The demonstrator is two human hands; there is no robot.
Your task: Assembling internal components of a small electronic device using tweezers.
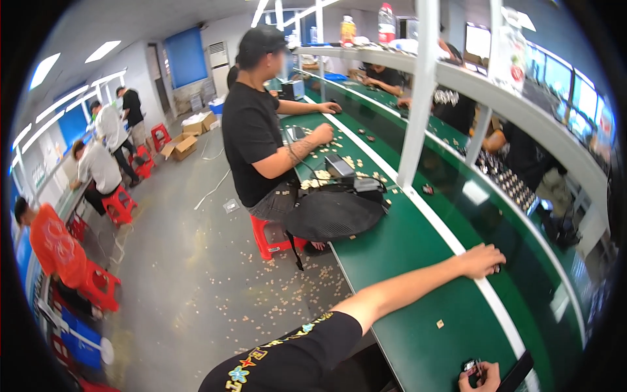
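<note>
My left arm stretches across the green worktop (372,261) to the far side of the white strip. There my left hand (482,261) is closed, its fingers curled down over a small dark thing (498,267) that is mostly hidden. At the lower right my right hand (480,377) pinches a small black part (469,366) with a shiny face between thumb and fingers. Between the two hands, a small tan square piece (439,324) lies on the worktop.
Ahead sits a co-worker (255,130) in black. A black mesh bag (336,212) hangs over the bench edge. A white post (421,98) and shelf (457,65) rise beyond the strip. Tan pieces litter the floor (196,294). A dark part (428,189) lies on the belt.
</note>
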